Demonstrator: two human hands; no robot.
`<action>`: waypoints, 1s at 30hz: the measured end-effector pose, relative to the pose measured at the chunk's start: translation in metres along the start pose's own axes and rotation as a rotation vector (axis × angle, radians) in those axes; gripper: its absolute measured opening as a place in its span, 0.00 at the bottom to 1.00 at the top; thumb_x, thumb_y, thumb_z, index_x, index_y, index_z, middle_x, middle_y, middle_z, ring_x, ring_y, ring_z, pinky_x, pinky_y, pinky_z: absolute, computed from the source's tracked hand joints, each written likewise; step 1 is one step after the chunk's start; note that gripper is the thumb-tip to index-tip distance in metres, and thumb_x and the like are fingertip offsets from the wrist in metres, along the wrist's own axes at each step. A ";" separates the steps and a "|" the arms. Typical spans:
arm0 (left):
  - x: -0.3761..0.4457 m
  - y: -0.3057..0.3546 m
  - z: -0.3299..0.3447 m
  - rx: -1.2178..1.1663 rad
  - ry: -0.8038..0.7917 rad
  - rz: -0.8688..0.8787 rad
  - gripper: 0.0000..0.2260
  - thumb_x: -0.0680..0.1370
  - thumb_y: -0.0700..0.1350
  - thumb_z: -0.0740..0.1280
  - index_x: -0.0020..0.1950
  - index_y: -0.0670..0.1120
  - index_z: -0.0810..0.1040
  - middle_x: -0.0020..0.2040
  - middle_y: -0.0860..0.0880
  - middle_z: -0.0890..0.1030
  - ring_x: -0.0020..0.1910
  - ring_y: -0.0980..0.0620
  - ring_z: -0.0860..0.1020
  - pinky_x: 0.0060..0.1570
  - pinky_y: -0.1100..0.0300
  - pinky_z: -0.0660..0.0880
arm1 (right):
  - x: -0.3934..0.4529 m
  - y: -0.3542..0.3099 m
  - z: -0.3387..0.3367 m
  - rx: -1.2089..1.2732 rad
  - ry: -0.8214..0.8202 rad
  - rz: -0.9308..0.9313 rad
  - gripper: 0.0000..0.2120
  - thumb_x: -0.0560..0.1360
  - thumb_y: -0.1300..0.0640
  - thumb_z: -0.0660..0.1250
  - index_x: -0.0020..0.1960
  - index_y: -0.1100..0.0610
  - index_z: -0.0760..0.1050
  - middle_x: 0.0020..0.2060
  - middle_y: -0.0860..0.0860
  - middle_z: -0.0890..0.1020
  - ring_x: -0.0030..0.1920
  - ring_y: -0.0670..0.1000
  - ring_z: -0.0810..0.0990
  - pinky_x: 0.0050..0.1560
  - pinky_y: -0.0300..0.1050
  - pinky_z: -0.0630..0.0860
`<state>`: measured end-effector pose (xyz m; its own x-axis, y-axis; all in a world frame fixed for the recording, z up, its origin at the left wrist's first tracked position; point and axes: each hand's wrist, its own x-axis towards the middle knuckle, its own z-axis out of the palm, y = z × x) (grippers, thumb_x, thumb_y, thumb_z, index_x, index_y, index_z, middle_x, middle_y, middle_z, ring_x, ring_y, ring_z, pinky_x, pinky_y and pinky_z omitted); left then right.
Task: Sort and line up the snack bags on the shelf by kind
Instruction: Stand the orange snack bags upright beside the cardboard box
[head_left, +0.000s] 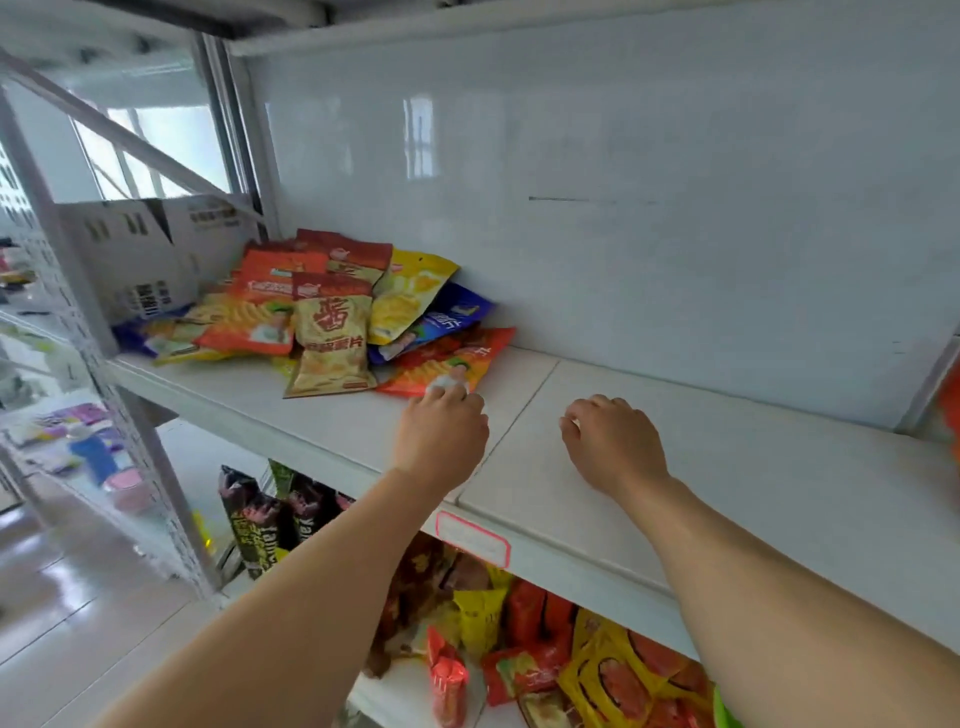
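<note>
Sorting looks unstarted: snack bags (322, 312) lie heaped. Left hand (441, 431) fingers touch, perhaps pinch, the orange bag (447, 358) beside the heap; right hand (613, 441), loosely curled, holds nothing.

A shop: white metal shelving (519, 545) with a price-label holder (471, 538), heaped snack bags (332, 317), more packets below (597, 660).

Snack bags (332, 317) left on shelf (727, 467)
</note>
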<state>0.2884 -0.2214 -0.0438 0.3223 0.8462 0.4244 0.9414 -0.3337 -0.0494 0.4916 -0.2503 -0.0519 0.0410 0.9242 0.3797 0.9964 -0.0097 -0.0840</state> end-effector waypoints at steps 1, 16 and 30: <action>0.001 -0.017 0.002 -0.017 0.005 -0.021 0.16 0.84 0.51 0.55 0.67 0.48 0.75 0.66 0.48 0.77 0.65 0.46 0.73 0.58 0.53 0.71 | 0.007 -0.016 0.003 0.014 0.000 0.001 0.16 0.83 0.50 0.54 0.59 0.52 0.78 0.56 0.50 0.80 0.55 0.55 0.76 0.53 0.48 0.70; 0.093 -0.217 0.045 -0.318 0.107 -0.430 0.14 0.83 0.51 0.59 0.61 0.48 0.79 0.64 0.46 0.78 0.59 0.44 0.77 0.48 0.52 0.76 | 0.184 -0.204 0.047 0.440 0.054 -0.091 0.12 0.81 0.57 0.59 0.58 0.61 0.78 0.53 0.57 0.82 0.53 0.60 0.80 0.53 0.53 0.78; 0.180 -0.380 0.089 -0.488 0.223 -0.498 0.16 0.80 0.50 0.60 0.64 0.46 0.78 0.63 0.45 0.78 0.64 0.43 0.70 0.66 0.47 0.67 | 0.284 -0.324 0.100 0.471 0.192 0.219 0.27 0.80 0.40 0.59 0.72 0.55 0.68 0.68 0.54 0.72 0.67 0.56 0.72 0.64 0.54 0.73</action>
<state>-0.0021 0.0944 -0.0287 -0.2094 0.8586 0.4680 0.8025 -0.1225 0.5839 0.1729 0.0539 -0.0091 0.3008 0.8328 0.4647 0.8238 0.0185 -0.5665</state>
